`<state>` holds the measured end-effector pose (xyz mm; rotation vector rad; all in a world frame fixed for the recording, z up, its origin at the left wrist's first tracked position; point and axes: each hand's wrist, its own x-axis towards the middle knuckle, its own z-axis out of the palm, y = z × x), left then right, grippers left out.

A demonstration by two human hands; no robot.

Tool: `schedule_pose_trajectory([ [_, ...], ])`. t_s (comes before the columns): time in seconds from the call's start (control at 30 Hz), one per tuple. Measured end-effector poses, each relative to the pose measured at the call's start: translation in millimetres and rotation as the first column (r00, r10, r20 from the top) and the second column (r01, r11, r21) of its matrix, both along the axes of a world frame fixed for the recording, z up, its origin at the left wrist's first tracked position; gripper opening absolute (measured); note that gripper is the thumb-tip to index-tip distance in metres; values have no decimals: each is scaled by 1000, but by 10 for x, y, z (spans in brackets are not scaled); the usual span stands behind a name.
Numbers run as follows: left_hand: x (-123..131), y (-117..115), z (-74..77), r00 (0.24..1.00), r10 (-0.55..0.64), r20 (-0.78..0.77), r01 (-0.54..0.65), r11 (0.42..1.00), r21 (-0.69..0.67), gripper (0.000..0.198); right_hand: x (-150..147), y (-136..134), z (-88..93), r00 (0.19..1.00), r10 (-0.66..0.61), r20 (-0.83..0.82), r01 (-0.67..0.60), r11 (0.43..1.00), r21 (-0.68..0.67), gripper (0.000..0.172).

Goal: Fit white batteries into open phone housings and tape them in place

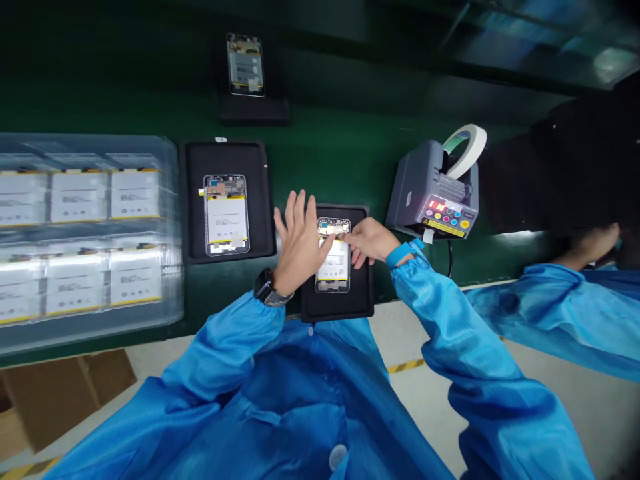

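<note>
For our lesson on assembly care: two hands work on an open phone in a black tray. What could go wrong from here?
1. The right hand presses its fingertips onto the exposed upper parts of the open phone; too much force might damage them.
2. The black tray seems to reach the near edge of the green belt, so a shove from the left hand might slide it off.

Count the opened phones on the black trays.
3. The nearest opened silver-framed phone lies under the left hand and right hand; the second opened phone sits just left; the far opened phone lies up-belt. More could be outside view.
</note>
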<state>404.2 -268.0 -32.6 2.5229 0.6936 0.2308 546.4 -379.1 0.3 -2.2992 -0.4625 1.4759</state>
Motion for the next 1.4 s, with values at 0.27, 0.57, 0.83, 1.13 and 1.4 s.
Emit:
schedule_pose_trajectory([
  [0.27,80,16,-299,997,54,-55,-63,980,-189,95,36,-15,-102,998,63,25,-64,997,41,40],
  [0.57,125,69,-250,994,84,-63,-98,961,-259,98,41,4,-105,998,64,13,-65,996,60,42],
  [0.83,109,110,-369,997,78,-15,-79,966,-246,100,33,58,-131,998,46,49,-49,997,64,46],
  [1.13,92,119,-400,994,93,65,-72,962,-265,93,-264,-1057,102,794,-606,49,444,632,635,40],
  [1.4,29,111,-400,993,62,101,-35,968,-248,88,155,-1371,136,438,-885,-157,746,260,614,31],
])
